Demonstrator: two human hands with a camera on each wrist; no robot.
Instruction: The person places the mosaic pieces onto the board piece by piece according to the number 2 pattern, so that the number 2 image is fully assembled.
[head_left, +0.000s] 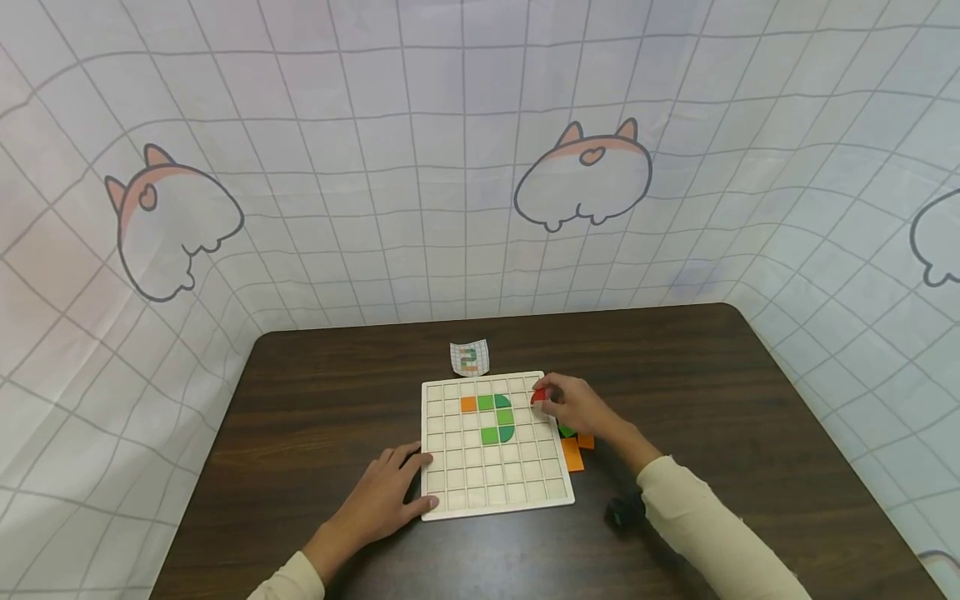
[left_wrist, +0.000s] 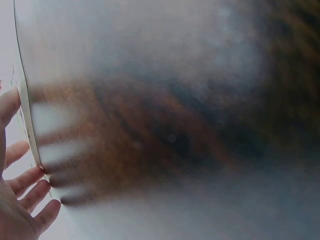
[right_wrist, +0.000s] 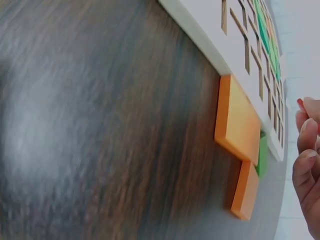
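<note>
A pale square board (head_left: 465,479) with a grid of recessed cells lies on the dark table. In its upper part sit an orange square tile (head_left: 468,404), light green square tiles (head_left: 490,436) and dark green round-edged tiles (head_left: 507,433). My right hand (head_left: 573,404) pinches a red tile (head_left: 538,396) over the board's upper right edge; in the right wrist view only a sliver of that red tile (right_wrist: 301,103) shows between the fingertips. At the board's left edge rests my left hand (head_left: 382,496), fingers spread, with thumb and index fingertip on the rim.
Loose orange tiles (head_left: 572,455) and a green tile (head_left: 566,431) lie against the board's right side. Behind the board is a small card (head_left: 469,358) printed with a coloured grid pattern. A black object (head_left: 624,512) stands beside the right forearm. Gridded cloth (head_left: 390,208) surrounds the table.
</note>
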